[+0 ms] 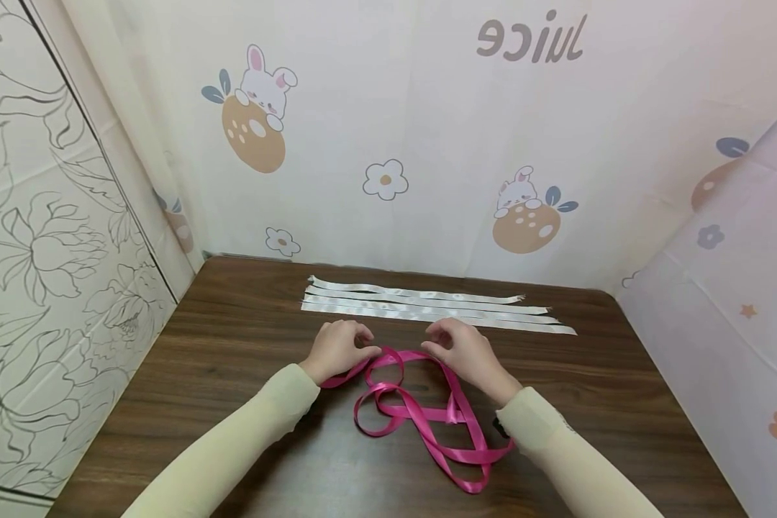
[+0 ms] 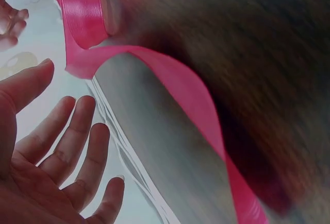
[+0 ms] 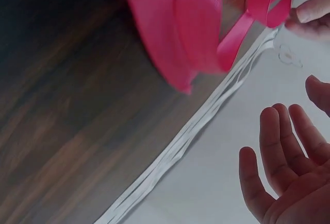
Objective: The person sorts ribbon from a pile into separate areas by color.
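Note:
A long pink satin ribbon lies in loose loops on the table between the two hands. My left hand is at the ribbon's upper left, its thumb close to a loop. In the left wrist view its fingers are spread and loosely bent, apart from the pink ribbon. Over the ribbon's upper right hovers my right hand. The right wrist view shows that hand's fingers relaxed, holding nothing, with pink strands beyond them. Whether the left thumb touches the loop is unclear.
Several white ribbon strips lie side by side behind the hands, near the back of the dark wooden table. A printed curtain hangs behind the table and along its right side. At the left stands a flower-patterned panel.

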Motion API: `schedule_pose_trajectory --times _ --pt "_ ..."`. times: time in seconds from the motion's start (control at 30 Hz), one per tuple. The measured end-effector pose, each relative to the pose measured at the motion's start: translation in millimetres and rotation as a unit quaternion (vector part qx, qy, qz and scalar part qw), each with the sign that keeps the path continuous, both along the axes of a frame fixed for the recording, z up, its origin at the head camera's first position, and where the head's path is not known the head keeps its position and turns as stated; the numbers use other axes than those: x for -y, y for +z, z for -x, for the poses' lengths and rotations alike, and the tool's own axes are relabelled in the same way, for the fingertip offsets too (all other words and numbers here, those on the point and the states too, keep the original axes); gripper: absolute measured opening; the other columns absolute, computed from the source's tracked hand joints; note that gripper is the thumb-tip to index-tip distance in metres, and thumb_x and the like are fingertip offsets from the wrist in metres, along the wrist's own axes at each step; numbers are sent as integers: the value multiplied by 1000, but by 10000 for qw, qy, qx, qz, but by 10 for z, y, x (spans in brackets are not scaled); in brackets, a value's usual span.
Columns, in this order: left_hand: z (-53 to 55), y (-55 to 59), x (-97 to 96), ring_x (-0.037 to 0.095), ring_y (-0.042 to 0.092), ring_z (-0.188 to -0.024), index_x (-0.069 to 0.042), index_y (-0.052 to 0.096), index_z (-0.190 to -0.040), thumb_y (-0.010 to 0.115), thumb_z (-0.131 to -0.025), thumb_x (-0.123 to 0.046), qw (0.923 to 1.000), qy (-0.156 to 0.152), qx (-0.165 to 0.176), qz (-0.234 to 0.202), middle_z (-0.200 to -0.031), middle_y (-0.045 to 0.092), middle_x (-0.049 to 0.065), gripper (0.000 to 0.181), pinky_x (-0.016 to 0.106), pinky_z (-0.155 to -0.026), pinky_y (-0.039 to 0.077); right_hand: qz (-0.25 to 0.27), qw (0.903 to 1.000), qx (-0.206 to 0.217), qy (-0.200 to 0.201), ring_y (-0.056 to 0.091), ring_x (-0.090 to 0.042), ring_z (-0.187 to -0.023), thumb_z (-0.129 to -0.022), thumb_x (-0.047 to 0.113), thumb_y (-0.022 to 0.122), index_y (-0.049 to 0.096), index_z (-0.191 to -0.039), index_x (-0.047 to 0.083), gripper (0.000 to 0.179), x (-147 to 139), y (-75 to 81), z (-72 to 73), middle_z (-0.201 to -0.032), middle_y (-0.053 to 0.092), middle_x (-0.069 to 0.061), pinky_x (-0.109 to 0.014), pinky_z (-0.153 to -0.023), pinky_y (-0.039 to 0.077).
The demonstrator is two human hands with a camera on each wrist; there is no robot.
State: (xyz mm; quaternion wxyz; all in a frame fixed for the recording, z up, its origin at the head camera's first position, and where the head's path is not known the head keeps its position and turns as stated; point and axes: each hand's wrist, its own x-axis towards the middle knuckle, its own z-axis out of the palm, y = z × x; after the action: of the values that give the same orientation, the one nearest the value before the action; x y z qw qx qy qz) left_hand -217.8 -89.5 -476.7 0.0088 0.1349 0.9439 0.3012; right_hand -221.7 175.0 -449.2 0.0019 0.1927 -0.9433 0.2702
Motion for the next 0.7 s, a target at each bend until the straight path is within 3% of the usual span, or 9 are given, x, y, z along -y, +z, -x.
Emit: schedule_pose_trajectory --times 0.3,0.47,0.7 --pt "-11 -27 -30 19 70 -94 -13 80 -100 80 -89 -33 9999 -119 -10 40 -89 78 -2 23 45 -92 45 -208 9995 137 199 66 -11 -86 -91 27 79 74 -110 11 25 230 -124 8 -97 73 0 -36 -80 57" --pt "-8 -70 -44 15 69 -89 -14 80 -98 80 -90 -32 9998 -163 32 76 -84 77 -5 20 44 -93 44 -315 9983 420 237 65 -10 -85 -91 25 80 75 -109 12 23 339 -202 9 -97 72 1 -35 -79 56" --pt "-19 -77 -62 18 69 -87 -14 81 -97 78 -90 -24 9995 -278 109 122 -84 77 -3 13 45 -93 44 -477 9959 647 424 59 -9 -75 -89 24 81 75 -108 11 24 446 -315 6 -87 69 1 -29 -70 51"
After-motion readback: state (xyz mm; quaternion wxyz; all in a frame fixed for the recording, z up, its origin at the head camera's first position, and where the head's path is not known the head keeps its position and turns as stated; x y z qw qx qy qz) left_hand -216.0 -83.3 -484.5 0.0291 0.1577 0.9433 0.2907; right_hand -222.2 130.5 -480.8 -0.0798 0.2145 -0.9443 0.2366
